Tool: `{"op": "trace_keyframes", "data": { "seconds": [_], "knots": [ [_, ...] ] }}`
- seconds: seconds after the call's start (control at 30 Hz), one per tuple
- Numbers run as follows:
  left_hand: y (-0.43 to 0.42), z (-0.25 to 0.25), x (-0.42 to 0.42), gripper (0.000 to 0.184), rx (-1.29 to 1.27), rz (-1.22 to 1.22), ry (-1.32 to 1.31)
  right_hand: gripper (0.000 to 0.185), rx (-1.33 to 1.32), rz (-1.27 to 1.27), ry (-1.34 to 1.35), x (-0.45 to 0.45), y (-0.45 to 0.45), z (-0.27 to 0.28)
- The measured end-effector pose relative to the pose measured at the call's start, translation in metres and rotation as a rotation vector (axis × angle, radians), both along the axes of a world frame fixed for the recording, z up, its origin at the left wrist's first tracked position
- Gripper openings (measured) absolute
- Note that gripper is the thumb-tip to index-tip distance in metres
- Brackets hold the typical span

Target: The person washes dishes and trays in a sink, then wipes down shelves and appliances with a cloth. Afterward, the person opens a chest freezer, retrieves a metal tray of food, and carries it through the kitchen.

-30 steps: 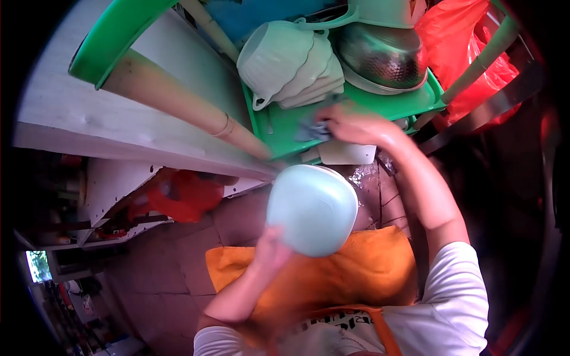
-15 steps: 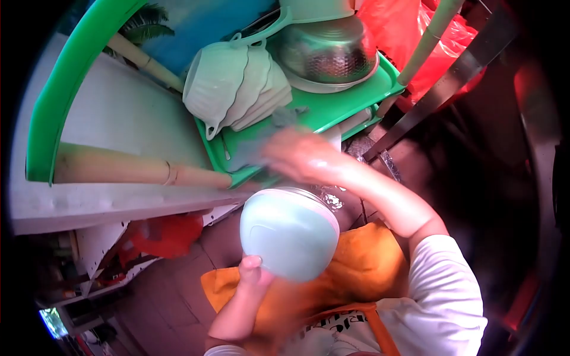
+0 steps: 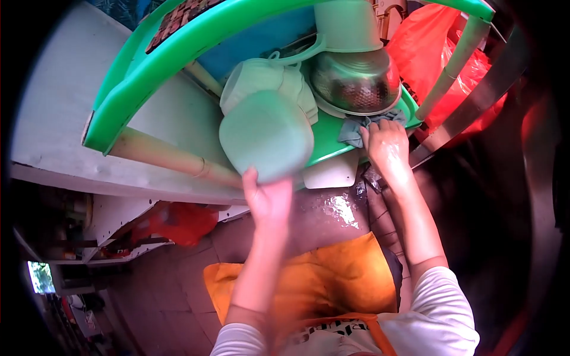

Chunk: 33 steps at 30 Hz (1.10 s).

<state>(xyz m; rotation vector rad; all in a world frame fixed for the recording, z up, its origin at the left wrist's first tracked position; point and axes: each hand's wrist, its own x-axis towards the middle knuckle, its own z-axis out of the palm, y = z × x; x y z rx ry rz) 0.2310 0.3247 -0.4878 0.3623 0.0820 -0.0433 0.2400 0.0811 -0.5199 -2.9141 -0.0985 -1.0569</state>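
My left hand grips the lower edge of a pale green rounded-square bowl, thumb on its outer side. The bowl is over the left part of the green tray shelf, in front of stacked white cups. Whether it touches the shelf I cannot tell. My right hand is closed on a grey cloth at the shelf's right front, just below an upturned metal bowl.
A pale green pot rests on the metal bowl. Bamboo posts and an upper green rim frame the shelf. Red plastic bags hang at the right. A white container is below the shelf.
My left hand has raised the bowl from above my lap to the shelf. My right hand has moved the cloth rightward along the shelf. The view has shifted.
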Motion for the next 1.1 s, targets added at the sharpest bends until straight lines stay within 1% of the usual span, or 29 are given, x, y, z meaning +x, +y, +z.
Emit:
{"op": "trace_keyframes", "data": {
  "seconds": [0.03,0.13,0.27,0.37,0.5,0.53,0.57,0.63,0.7,0.8,0.9,1.0,1.1],
  "knots": [
    [-0.004,-0.002,0.009,0.066,-0.027,0.085,0.06,0.024,0.016,0.02,-0.009,-0.001,-0.002,0.0],
    [-0.009,-0.014,0.025,0.066,-0.158,0.101,0.066,0.023,0.04,0.067,0.002,-0.004,-0.005,0.002],
    [-0.01,-0.021,0.025,0.063,-0.09,0.13,0.062,0.024,0.071,0.092,0.058,-0.005,-0.006,0.008],
    [-0.011,-0.021,0.042,0.062,-0.079,0.189,0.055,0.024,0.106,0.144,0.1,-0.004,-0.004,0.011],
    [-0.006,-0.023,0.054,0.06,-0.156,0.1,0.064,0.026,0.14,0.275,0.2,-0.007,0.012,0.022],
    [-0.006,-0.024,0.056,0.06,-0.17,0.079,0.073,0.027,0.135,0.271,0.294,-0.006,0.018,0.022],
    [-0.006,-0.026,0.058,0.059,-0.184,0.058,0.084,0.026,0.119,0.309,0.327,-0.004,0.024,0.021],
    [-0.004,-0.021,0.061,0.058,-0.156,0.022,0.062,0.028,0.124,0.397,0.375,0.0,0.035,0.017],
    [-0.002,-0.015,0.062,0.058,-0.128,0.0,0.055,0.033,0.168,0.499,0.403,0.007,0.048,0.011],
    [0.003,-0.003,0.065,0.059,-0.084,-0.009,0.066,0.043,0.062,0.56,0.626,0.027,0.069,0.01],
    [0.009,0.003,0.07,0.06,-0.034,-0.016,0.089,0.045,0.125,0.558,0.605,0.051,0.088,-0.006],
    [0.008,0.008,0.07,0.06,-0.009,-0.01,0.098,0.044,0.258,0.583,0.702,0.089,0.098,0.016],
    [0.005,0.017,0.071,0.062,-0.031,-0.006,0.068,0.038,0.277,0.737,0.212,0.146,0.123,-0.036]
  ]
}}
